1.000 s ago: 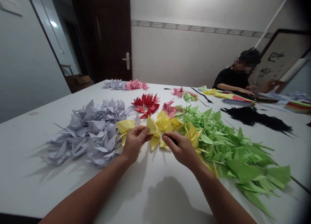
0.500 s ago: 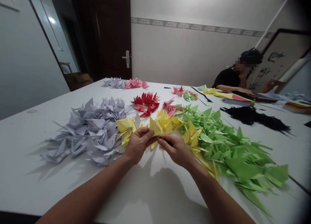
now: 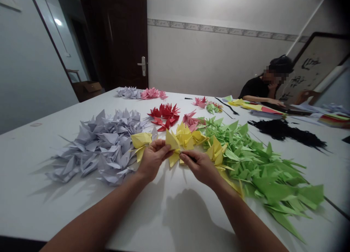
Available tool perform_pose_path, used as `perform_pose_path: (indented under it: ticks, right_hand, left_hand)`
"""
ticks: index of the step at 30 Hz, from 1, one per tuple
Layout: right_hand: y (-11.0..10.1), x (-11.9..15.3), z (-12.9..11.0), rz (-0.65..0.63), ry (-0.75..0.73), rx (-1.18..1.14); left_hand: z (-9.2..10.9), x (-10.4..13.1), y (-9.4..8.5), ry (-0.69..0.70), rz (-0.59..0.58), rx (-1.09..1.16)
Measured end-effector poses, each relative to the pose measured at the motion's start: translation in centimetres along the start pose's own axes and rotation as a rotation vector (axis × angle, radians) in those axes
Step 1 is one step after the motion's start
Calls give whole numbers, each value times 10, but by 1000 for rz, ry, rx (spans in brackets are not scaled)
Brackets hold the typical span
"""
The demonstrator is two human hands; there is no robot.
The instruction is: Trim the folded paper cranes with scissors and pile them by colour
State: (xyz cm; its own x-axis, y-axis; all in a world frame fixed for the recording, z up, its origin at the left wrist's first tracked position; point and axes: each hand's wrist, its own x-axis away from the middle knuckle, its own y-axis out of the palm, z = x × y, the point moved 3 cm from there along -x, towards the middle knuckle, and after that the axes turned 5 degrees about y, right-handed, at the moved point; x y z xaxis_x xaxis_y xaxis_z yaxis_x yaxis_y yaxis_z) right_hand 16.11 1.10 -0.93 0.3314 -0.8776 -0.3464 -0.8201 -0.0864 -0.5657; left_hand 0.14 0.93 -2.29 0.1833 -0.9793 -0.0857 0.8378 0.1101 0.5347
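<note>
My left hand is closed on a folded yellow paper crane, thumb and fingers pinching its left side just above the table. On the other side my right hand is pinched, its thumb and forefinger at a thin tip of the same crane. Behind it lie more yellow paper cranes, and one yellow crane rests left of my left hand. A large heap of pale lilac paper cranes spreads to the left. Green paper cranes are piled on the right.
Red cranes and pink cranes sit further back on the white table. Black strings lie in a bundle at right. A person sits at the far right near stacked coloured paper.
The held crane has shifted slightly left and stands more upright in my left fingers. My right fingertips have moved a little right, widening the gap between my hands.
</note>
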Motion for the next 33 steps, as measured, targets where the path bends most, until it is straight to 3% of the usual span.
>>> perform_pose_path:
  ticks: [5, 8, 11, 14, 19, 21, 24, 28, 33]
  right_hand:
    - [-27, -6, 18, 244, 119, 51]
    - [-38, -9, 28, 301, 183, 116]
    - [-38, -10, 35, 278, 253, 184]
    - [-29, -10, 37, 209, 274, 226]
    - [-14, -9, 34, 145, 199, 243]
    - [-13, -9, 31, 149, 176, 238]
    - [-16, -9, 26, 180, 148, 200]
    - [-16, -7, 18, 191, 100, 93]
    - [-8, -3, 9, 150, -1, -111]
  left_hand:
    - [45, -20, -25, 490, 142, -457]
    - [68, -27, -41, 715, 267, -835]
    - [77, -34, -53, 790, 353, -1116]
    - [78, -38, -59, 841, 350, -1288]
    - [79, -29, -48, 1033, 336, -1366]
    - [75, -18, -34, 1142, 245, -1330]
    - [58, 1, -11, 1235, -27, -1225]
    - [30, 16, 6, 1117, -346, -1129]
    - [14, 13, 4, 920, -515, -1120]
